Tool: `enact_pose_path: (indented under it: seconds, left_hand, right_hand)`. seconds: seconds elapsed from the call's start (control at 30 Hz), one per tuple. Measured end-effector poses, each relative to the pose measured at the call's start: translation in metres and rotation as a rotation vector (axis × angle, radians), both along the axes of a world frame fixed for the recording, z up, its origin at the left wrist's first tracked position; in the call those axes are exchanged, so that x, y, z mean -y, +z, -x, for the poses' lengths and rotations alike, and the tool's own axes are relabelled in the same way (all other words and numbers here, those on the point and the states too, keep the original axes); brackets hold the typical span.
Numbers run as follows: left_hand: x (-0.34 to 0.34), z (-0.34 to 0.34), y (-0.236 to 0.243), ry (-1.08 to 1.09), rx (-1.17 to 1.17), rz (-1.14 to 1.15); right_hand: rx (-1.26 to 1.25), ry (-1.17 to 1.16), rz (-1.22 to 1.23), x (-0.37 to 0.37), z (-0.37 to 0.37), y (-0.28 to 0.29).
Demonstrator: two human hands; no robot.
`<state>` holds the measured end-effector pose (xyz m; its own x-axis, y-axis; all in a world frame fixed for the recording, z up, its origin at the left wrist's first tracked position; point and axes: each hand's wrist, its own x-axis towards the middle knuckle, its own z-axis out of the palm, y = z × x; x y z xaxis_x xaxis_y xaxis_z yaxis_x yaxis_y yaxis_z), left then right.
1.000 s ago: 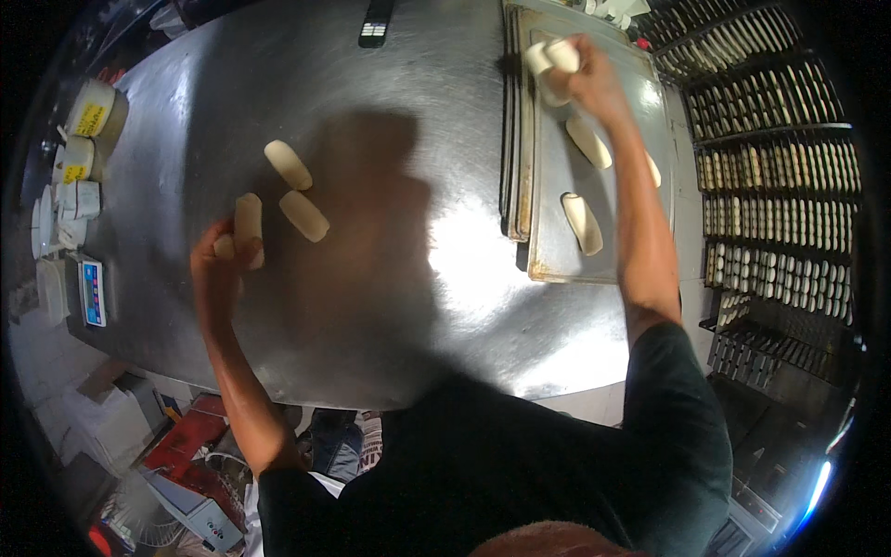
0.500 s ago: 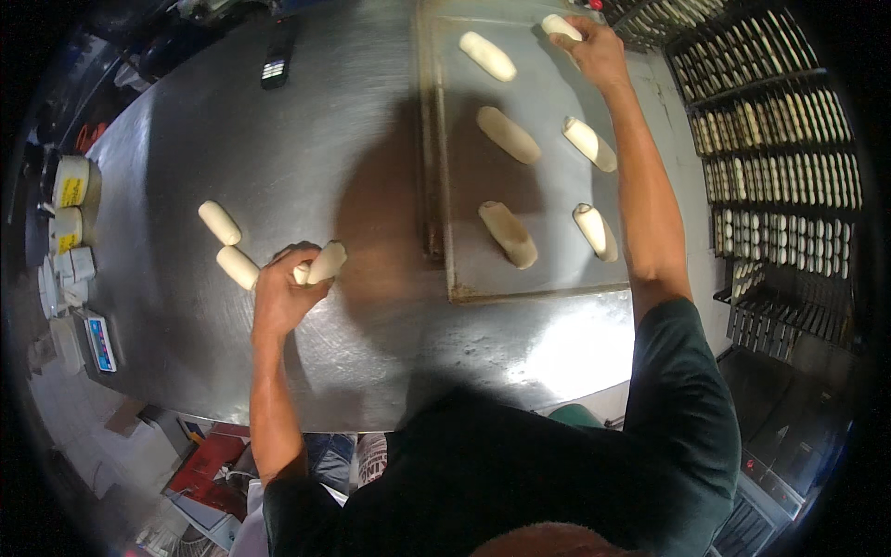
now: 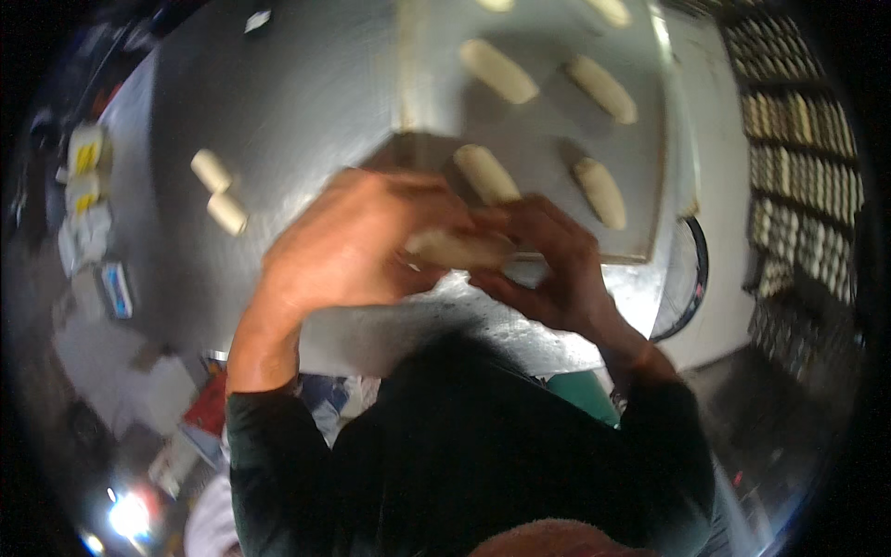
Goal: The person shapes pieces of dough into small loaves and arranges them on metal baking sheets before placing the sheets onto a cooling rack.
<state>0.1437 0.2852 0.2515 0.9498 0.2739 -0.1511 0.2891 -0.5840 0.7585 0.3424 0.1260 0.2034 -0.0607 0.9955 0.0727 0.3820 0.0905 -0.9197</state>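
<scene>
I see both hands brought together over the near edge of the steel tabletop (image 3: 306, 111), sharing one pale dough roll (image 3: 459, 249). The roll lies with its long axis roughly left to right across my view, its right end tipped very slightly down, held just in front of the near edge of the baking tray (image 3: 548, 139). My left hand (image 3: 357, 243) wraps its left end with the grip closed on it, and my right hand (image 3: 548, 269) meets it from the other side, fingers curled around the right end, so both grips are clamped on the dough. Half a second ago the hands were well apart: the left was pressing a roll on the tabletop and the right was reaching to the far corner of the tray. On the tray, four shaped rolls (image 3: 498, 71) lie slanted in two rows, and two short dough pieces (image 3: 218, 190) sit side by side on the tabletop, well to the left.
</scene>
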Motion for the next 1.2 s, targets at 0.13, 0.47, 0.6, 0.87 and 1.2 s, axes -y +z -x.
enact_pose_path:
  seconds: [0.13, 0.47, 0.6, 0.87, 1.2]
  left_hand:
    - [0.062, 0.026, -0.016, -0.035, -0.145, 0.172]
    - [0.126, 0.128, -0.145, 0.233, -0.017, -0.178]
    - [0.127, 0.144, -0.157, 0.359, 0.066, -0.169]
    - [0.145, 0.164, -0.203, 0.446, 0.195, -0.339]
    - [0.109, 0.219, -0.185, 0.286, 0.283, -0.379]
  right_hand:
    - [-0.079, -0.134, 0.069, 0.068, 0.035, -0.022]
    - [0.417, 0.004, -0.019, 0.109, 0.075, -0.105]
    - [0.471, -0.055, -0.017, 0.115, 0.088, -0.116]
    - [0.561, -0.167, 0.052, 0.114, 0.109, -0.104]
    - [0.689, -0.297, 0.071, 0.119, 0.173, -0.112]
